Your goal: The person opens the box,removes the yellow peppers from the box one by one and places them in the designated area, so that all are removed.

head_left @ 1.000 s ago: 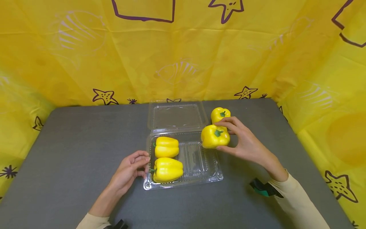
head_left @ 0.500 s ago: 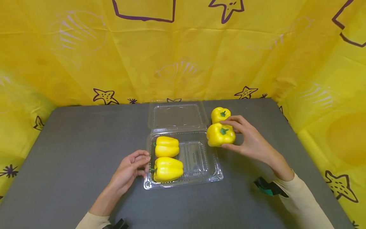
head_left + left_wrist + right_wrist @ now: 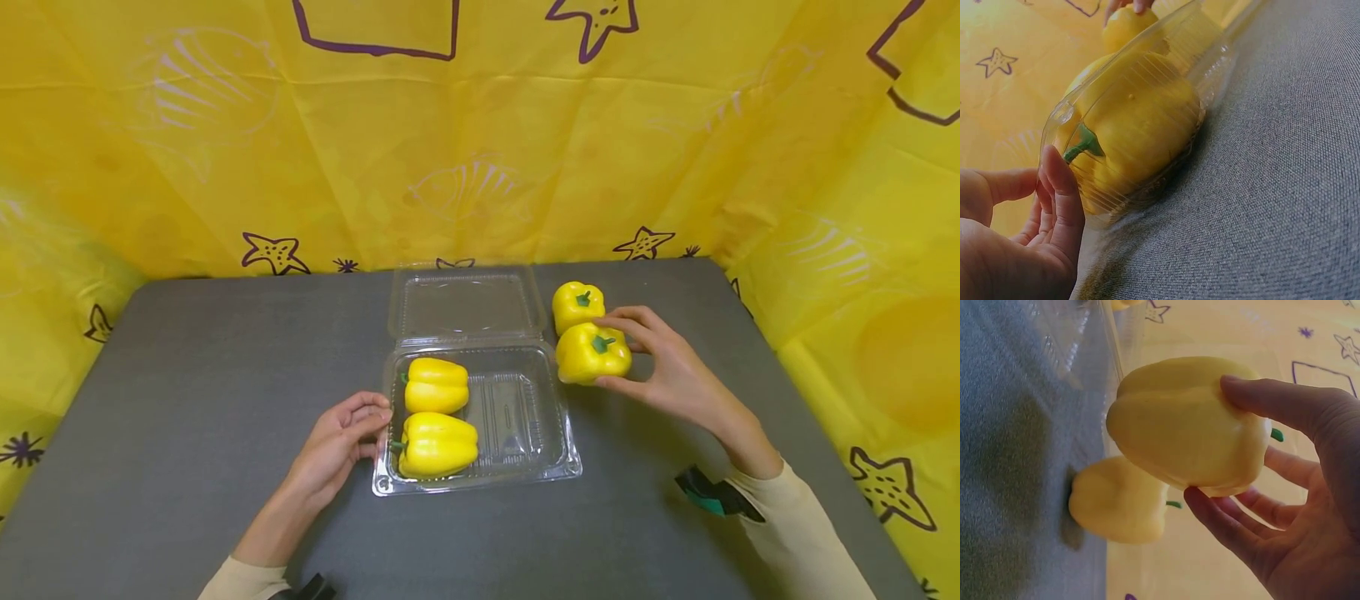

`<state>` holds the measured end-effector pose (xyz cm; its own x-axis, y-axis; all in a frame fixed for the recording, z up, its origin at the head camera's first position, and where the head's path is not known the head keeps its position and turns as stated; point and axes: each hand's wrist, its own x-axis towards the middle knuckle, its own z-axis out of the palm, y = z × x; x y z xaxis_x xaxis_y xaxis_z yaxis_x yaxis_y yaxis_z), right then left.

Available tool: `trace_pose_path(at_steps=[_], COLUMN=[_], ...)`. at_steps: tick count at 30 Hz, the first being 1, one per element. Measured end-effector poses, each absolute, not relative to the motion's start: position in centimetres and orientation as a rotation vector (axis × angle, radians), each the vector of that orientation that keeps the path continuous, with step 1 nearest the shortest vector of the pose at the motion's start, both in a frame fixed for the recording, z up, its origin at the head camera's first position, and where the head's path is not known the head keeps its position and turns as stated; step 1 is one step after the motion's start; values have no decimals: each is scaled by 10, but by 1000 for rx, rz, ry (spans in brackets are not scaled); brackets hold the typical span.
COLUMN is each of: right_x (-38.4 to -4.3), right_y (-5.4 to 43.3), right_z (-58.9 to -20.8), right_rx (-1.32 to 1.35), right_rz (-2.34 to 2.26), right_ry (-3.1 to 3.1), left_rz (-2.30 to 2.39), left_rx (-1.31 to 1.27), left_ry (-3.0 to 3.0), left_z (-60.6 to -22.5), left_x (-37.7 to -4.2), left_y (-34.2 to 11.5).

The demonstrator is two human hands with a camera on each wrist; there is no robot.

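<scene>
My right hand grips a yellow bell pepper between thumb and fingers, just off the right side of a clear plastic clamshell container. In the right wrist view this held pepper is up above the table, its green stem toward the palm. Another yellow pepper stands on the table behind it. Two yellow peppers lie on their sides in the container's left half, a rear one and a front one. My left hand pinches the container's left rim between thumb and fingers.
The container's lid lies folded back toward the rear edge of the grey table. A yellow patterned cloth hangs behind the table and along both sides.
My right hand has moved right with the held pepper, from over the container's right edge to beside it. The left hand keeps its pinch on the rim.
</scene>
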<state>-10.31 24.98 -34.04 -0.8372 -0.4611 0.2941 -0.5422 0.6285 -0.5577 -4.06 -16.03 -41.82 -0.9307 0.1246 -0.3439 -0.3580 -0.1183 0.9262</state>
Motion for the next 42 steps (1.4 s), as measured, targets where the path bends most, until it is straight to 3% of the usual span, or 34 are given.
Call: trace_pose_path(at_steps=[18,42], right_x=[-107,-129], right_y=[272,302], right_z=[-343,-356], right_rx=[869,675], right_rz=[868,849], right_ry=[-2784,-2875], left_rz=[2150,2141], left_rx=[-179,-173], left_ry=[1782,1772], left_z=[-420,-420], left_x=[-41,-42], left_y=[-163,-163])
